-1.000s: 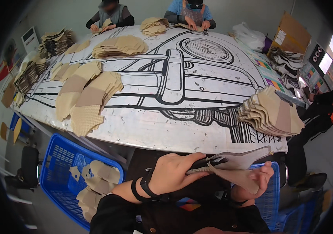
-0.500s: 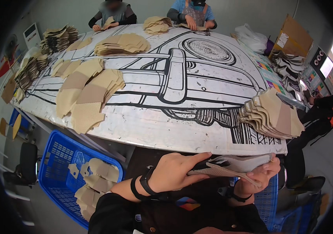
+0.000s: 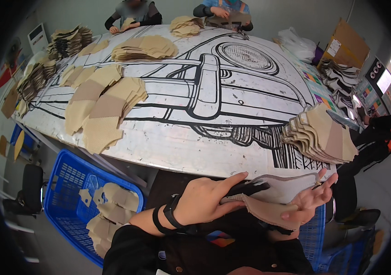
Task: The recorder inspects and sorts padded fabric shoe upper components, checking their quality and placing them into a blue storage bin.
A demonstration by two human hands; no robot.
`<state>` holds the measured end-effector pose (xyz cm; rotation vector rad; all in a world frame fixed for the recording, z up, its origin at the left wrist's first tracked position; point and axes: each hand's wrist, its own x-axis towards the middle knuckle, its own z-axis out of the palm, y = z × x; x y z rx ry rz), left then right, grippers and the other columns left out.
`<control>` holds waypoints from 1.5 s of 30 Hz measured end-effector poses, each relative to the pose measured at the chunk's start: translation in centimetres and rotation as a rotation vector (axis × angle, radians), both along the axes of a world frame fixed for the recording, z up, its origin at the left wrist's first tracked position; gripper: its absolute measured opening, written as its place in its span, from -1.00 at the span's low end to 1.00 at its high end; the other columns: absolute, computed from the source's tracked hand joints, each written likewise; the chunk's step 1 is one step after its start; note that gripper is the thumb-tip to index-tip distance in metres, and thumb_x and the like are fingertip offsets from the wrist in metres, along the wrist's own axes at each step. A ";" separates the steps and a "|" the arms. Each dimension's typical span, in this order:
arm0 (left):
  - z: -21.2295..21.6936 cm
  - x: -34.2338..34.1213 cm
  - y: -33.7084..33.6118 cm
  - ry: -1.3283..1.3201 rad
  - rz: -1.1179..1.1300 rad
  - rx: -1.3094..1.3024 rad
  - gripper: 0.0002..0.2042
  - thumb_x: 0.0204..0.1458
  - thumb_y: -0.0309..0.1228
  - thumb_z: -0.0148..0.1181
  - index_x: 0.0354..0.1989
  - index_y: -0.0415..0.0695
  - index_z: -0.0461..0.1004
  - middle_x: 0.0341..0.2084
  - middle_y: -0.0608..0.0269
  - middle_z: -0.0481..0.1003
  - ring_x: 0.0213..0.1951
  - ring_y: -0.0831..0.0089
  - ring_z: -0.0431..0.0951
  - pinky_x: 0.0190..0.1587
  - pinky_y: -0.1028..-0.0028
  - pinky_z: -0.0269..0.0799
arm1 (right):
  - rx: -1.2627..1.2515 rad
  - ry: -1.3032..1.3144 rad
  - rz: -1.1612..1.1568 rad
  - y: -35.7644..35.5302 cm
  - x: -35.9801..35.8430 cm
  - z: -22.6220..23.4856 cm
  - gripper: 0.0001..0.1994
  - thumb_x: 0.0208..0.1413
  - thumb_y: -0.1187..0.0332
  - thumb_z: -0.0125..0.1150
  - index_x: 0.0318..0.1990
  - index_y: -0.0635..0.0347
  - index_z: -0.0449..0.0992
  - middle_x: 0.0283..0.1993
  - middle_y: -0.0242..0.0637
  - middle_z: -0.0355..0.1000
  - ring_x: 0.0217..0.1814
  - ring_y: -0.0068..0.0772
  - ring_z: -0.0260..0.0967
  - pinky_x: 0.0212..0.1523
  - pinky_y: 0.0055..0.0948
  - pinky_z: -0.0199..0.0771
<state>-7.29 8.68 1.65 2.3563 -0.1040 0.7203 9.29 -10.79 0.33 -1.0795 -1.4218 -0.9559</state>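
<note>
A folded fabric panel (image 3: 271,211), beige mesh outside and grey-white inside, is held open over my lap at the table's near edge. My left hand (image 3: 207,196) pinches its left end between thumb and fingers, the index finger stretched along the top. At the other end my right hand (image 3: 312,199) supports the panel, thumb on the beige lower flap and fingers partly spread behind the pale upper layer. A dark strip shows inside the fold near my left fingertips. Black bands circle my left wrist.
Beige panels (image 3: 106,107) lie stacked on the table (image 3: 177,153), printed with a line-drawn car. Another wavy stack (image 3: 319,135) sits at the right corner. A blue basket (image 3: 60,183) with panels stands lower left. Two people (image 3: 133,18) work across the table; a cardboard box (image 3: 349,43) stands far right.
The panel has been spread wider, showing more of its pale inside. My right fingers have opened out and its thumb presses the lower flap. The far-right person has lifted a piece.
</note>
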 end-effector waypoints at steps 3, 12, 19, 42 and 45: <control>0.0 0.0 0.1 -0.020 -0.050 0.012 -0.41 -0.09 -0.16 0.33 0.15 -0.04 0.34 -0.59 0.28 0.52 -0.63 0.24 0.46 -0.54 0.41 0.35 | -0.077 0.208 -0.183 -0.2 -0.8 0.3 -0.80 -0.19 0.06 0.43 -0.55 -0.15 0.56 0.41 -0.19 -0.13 0.49 0.28 -0.45 0.37 0.32 -0.29; -0.5 0.1 0.0 -0.074 -0.022 0.010 -0.37 -0.32 -0.31 0.38 0.08 -0.04 0.43 -0.61 0.29 0.51 -0.58 0.28 0.48 -0.48 0.42 0.38 | -0.174 0.784 0.068 0.4 -2.7 0.7 -0.79 -0.25 0.24 0.54 -0.55 0.01 0.56 0.32 0.00 -0.02 0.33 0.11 0.01 0.29 0.05 0.07; -0.4 0.8 -1.4 -0.203 0.053 -0.088 -0.59 -0.25 -0.27 0.43 -0.16 -0.10 0.53 -0.59 0.29 0.53 -0.60 0.31 0.50 -0.51 0.44 0.38 | -0.161 0.490 -0.208 -0.1 -3.4 -0.8 -0.77 -0.27 0.31 0.56 -0.53 0.05 0.55 0.24 -0.05 0.09 -0.01 -0.18 0.36 0.01 -0.33 0.34; -1.3 0.4 -0.1 -0.184 -0.183 -0.161 -0.55 -0.20 -0.46 0.19 -0.01 -0.09 0.48 -0.49 0.25 0.53 -0.53 0.26 0.48 -0.44 0.38 0.36 | -0.500 0.800 0.353 0.4 -3.3 -0.4 -0.52 -0.16 0.03 0.44 -0.32 0.32 0.48 -0.37 0.00 0.53 -0.24 -0.22 0.55 -0.19 -0.41 0.54; -1.4 0.5 -0.2 -0.241 -0.222 -0.180 -0.53 -0.22 -0.45 0.19 0.00 -0.09 0.48 -0.44 0.28 0.55 -0.52 0.28 0.48 -0.43 0.40 0.36 | -0.345 0.816 0.484 0.6 -3.1 -1.9 -0.68 -0.02 0.22 0.36 -0.36 0.34 0.48 -0.36 0.04 0.53 -0.32 -0.11 0.57 -0.31 -0.31 0.64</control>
